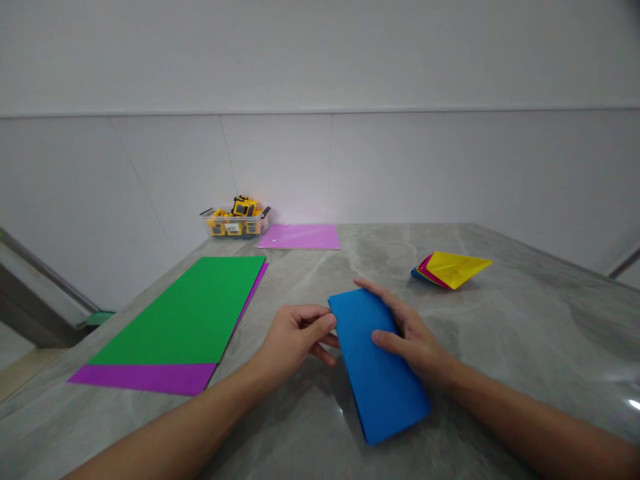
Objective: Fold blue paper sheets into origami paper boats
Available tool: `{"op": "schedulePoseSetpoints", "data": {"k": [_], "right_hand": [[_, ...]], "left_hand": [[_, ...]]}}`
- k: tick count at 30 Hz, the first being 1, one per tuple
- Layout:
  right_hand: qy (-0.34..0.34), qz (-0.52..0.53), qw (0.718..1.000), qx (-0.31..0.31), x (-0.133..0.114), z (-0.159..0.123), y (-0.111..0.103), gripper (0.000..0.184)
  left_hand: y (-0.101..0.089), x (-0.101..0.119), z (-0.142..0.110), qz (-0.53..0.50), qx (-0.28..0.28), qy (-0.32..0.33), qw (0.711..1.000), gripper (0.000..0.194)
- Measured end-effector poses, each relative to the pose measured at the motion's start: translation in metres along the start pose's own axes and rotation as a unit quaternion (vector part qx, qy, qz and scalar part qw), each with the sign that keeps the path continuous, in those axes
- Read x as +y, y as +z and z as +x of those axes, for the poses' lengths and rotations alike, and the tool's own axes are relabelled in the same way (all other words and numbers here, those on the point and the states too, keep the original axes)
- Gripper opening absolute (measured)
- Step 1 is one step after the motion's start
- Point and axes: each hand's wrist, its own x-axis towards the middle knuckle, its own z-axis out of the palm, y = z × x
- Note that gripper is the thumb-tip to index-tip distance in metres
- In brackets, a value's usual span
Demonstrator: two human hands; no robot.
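Got my left fingers point(325, 325) pinching a far corner of the blue paper point(380, 383), right fingers point(387, 341) gripping its right side, green sheet point(187, 310) left of it.

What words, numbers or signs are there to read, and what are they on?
White rectangular label on the clear plastic bin of yellow-and-black toys: too small and blurred to read.
No other words, numbers or signs show, not even on the folded blue paper.
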Motion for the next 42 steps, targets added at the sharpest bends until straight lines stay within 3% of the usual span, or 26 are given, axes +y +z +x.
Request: {"op": "schedulePoseSetpoints", "data": {"k": [4,17,25,33,42], "right_hand": [[0.000,-0.085,0.996,0.018,-0.004,0.000,0.002,0.062],[-0.007,-0.158,0.987,0.036,-0.010,-0.008,0.004,0.061],[-0.107,-0.258,0.957,0.082,-0.016,-0.016,0.008,0.056],[-0.186,-0.308,0.927,0.110,-0.026,-0.021,0.014,0.057],[-0.175,-0.322,0.923,0.121,-0.024,-0.019,0.015,0.057]], "left_hand": [[0.001,0.002,-0.001,0.013,-0.007,0.009,1.000,0.032],[0.003,0.008,-0.008,0.013,-0.006,0.040,0.999,0.035],[0.008,0.016,-0.021,0.096,0.025,0.155,0.983,0.021],[0.013,0.018,-0.028,0.199,0.070,0.253,0.944,0.018],[0.011,0.016,-0.027,0.176,0.047,0.241,0.953,0.022]]}}
